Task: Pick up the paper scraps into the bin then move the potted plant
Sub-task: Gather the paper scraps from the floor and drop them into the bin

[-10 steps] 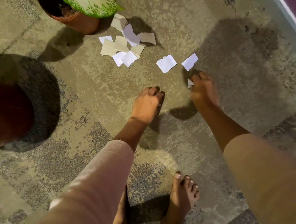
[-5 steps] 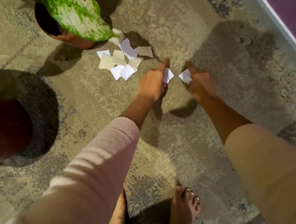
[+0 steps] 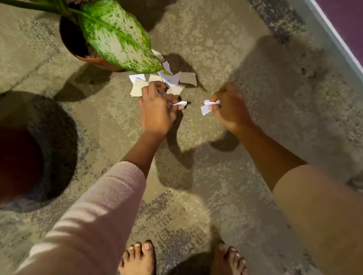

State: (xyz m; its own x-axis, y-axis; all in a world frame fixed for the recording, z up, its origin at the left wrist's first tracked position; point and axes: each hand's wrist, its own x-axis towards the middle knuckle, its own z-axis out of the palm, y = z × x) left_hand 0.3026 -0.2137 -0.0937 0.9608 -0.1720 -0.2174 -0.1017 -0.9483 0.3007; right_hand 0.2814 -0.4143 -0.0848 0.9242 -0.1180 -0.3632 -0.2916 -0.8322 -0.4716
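Head view: a pile of torn white and cream paper scraps (image 3: 168, 81) lies on the floor (image 3: 222, 44), touching the terracotta potted plant (image 3: 113, 39). Just in front of the pile, the left hand (image 3: 156, 113) pinches one white scrap (image 3: 180, 103); the right hand (image 3: 228, 108) clutches crumpled white scraps (image 3: 207, 107).

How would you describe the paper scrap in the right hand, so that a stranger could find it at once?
Start at the potted plant with the big speckled leaf, then come down past the pile of scraps on the floor beside it. Right of that pile, the right hand pinches a white crumpled scrap. Unlike the pile, it is off the floor.
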